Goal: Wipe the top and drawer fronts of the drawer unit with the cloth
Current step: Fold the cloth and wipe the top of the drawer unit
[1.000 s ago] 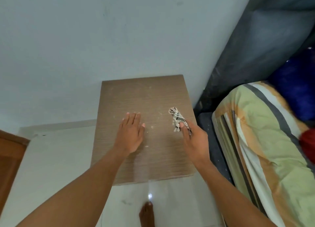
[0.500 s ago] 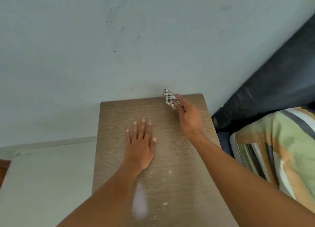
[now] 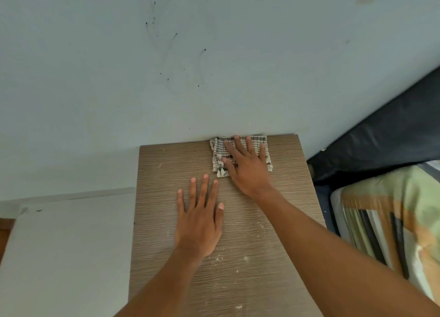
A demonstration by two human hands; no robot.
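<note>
- Right hand [image 3: 247, 166], fingers straight and spread, presses flat on the checked cloth [image 3: 217, 155] at the far right corner of the drawer unit's top [image 3: 162, 197], against the wall [image 3: 214, 55].
- Left hand [image 3: 200, 221], fingers straight and apart, rests palm down on the bare top, just near-left of the cloth.
- Wiping the top seems barely begun: pale crumbs [image 3: 216, 259] dot its near part.
- The next move probably calls for dragging the cloth nearward under steady pressure; the drawer fronts are out of view.
</note>
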